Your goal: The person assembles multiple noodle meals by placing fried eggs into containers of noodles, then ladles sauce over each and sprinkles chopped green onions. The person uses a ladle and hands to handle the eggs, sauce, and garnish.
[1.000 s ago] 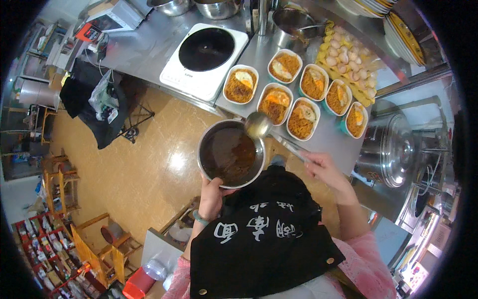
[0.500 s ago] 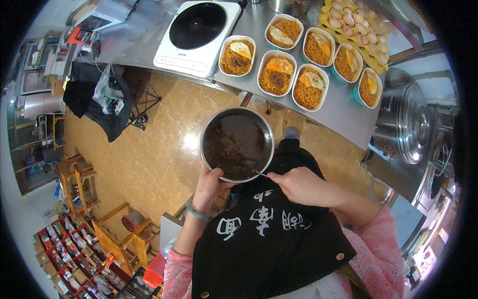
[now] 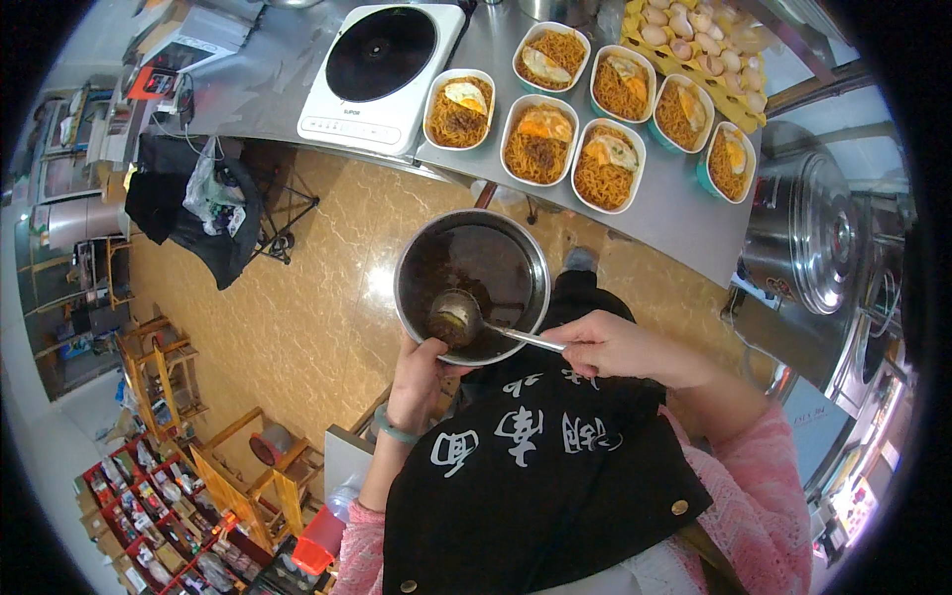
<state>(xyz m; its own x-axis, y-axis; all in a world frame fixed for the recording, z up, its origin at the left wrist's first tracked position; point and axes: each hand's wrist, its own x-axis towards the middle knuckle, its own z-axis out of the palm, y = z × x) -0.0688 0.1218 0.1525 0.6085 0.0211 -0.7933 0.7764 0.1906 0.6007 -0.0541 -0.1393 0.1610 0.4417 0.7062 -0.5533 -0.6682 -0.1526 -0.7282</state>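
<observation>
My left hand [image 3: 420, 373] grips the near left rim of a round metal pot [image 3: 542, 266], with the thumb over the edge. Dark brown sauce with bits in it [image 3: 491, 258] fills part of the pot. My right hand [image 3: 613, 345] is closed round the handle of a metal ladle [image 3: 456, 317]. The ladle's bowl sits inside the pot near my left thumb, and some brown sauce with solid bits shows in it. Beyond the pot, several white-rimmed bowls of noodles topped with fried egg [image 3: 539, 159] stand on a steel counter [image 3: 694, 233].
On the counter stands a white induction cooker [image 3: 372, 129], left of the bowls. A yellow tray of eggs [image 3: 709, 40] lies at the back right. To the right is a large lidded steel pot [image 3: 808, 233]. A black folding chair [image 3: 228, 223] and wooden stools [image 3: 238, 476] occupy the left floor.
The ladle's bowl has come up out of the sauce into sight, with more of its handle showing. My right hand has risen slightly and moved right. My left hand keeps its hold.
</observation>
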